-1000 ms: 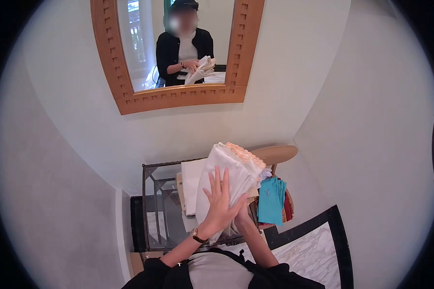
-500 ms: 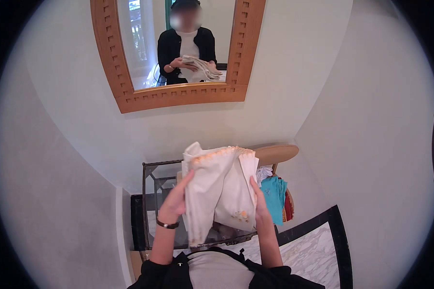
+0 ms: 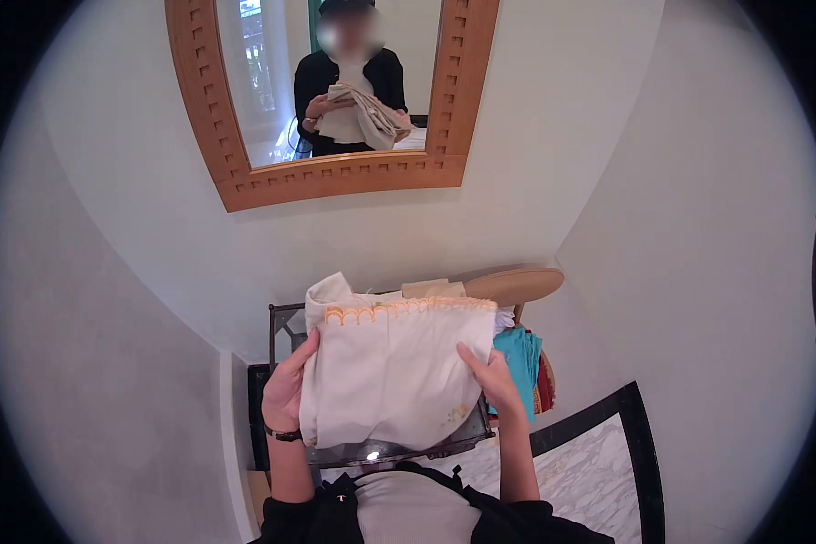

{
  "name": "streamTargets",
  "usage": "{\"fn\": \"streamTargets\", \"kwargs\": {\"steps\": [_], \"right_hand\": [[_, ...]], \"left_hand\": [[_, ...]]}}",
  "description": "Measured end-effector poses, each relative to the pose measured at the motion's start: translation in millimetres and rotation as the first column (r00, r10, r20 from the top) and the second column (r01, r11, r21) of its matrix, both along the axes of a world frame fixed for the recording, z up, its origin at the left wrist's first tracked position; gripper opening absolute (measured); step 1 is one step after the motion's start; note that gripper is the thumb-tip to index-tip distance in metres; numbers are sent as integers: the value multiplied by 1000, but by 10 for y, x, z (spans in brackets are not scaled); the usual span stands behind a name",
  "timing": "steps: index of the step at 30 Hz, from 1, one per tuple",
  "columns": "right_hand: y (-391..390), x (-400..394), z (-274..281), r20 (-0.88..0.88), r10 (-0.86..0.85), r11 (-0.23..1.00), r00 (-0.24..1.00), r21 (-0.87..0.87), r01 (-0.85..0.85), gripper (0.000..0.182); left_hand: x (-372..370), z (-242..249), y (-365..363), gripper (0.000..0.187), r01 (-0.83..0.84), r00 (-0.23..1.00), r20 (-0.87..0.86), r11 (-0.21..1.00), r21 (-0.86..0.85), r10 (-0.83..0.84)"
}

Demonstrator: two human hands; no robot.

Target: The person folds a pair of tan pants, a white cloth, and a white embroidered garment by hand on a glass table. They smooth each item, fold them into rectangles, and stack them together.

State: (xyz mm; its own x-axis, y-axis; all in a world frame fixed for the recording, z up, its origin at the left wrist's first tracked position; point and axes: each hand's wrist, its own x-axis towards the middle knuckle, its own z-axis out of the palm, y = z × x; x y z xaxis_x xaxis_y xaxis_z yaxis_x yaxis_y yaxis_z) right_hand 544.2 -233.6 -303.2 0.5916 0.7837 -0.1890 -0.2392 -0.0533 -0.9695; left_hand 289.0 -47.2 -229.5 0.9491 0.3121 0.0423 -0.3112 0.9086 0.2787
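A folded white cloth (image 3: 385, 372) with an orange scalloped trim along its top edge is held flat in front of me, over a glass-topped table (image 3: 281, 319). My left hand (image 3: 286, 392) grips the cloth's left edge; a dark watch sits on that wrist. My right hand (image 3: 493, 383) holds the right edge, thumb on top. A small embroidered motif shows near the cloth's lower right corner. The cloth hides most of the table top.
A wooden-framed mirror (image 3: 328, 186) hangs on the white wall ahead and reflects a person holding the cloth. Teal cloths (image 3: 520, 355) and red ones hang to the right, below a round wooden surface (image 3: 515, 284). White walls close in on both sides.
The cloth has gone from a tilted bundle pressed between my hands to a flat spread piece. My hands have moved apart to its left and right edges.
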Motion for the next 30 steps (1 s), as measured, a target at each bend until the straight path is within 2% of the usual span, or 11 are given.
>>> {"fn": "streamTargets", "kwargs": {"steps": [2,4,8,11,14,17,21,25,27,30], "right_hand": [[-38,48,-1,4,-48,999,999,24,48,44],[-94,30,114,103,-136,989,985,78,128,40],[-80,-27,278,258,-270,956,927,190,226,37],[-96,126,53,426,-187,982,885,46,185,34],[-49,53,135,282,-213,965,935,208,158,35],[-9,31,170,-90,-212,878,973,421,230,36],[-128,197,57,-162,-182,836,970,494,239,40],[-272,310,-60,-282,-51,787,958,579,212,45],[-321,329,-95,-341,-34,734,939,630,256,47],[-323,450,-175,-336,-14,741,942,629,236,46]], "left_hand": [[-64,-16,61,48,-46,997,-58,997,63,50],[-118,-1,117,48,-118,979,-146,982,148,139],[-159,-109,201,48,-168,975,-106,962,213,193],[-199,-121,214,50,-184,970,-102,942,279,219],[-244,-159,280,53,-217,957,-102,904,368,271],[-391,-236,390,54,-299,933,-83,882,363,351],[-557,-156,447,52,-451,873,-41,835,314,487],[-742,-231,607,49,-601,783,-1,757,258,622],[-855,-283,685,48,-646,751,31,725,241,659],[-1012,-430,785,47,-691,719,69,701,176,691]]}}
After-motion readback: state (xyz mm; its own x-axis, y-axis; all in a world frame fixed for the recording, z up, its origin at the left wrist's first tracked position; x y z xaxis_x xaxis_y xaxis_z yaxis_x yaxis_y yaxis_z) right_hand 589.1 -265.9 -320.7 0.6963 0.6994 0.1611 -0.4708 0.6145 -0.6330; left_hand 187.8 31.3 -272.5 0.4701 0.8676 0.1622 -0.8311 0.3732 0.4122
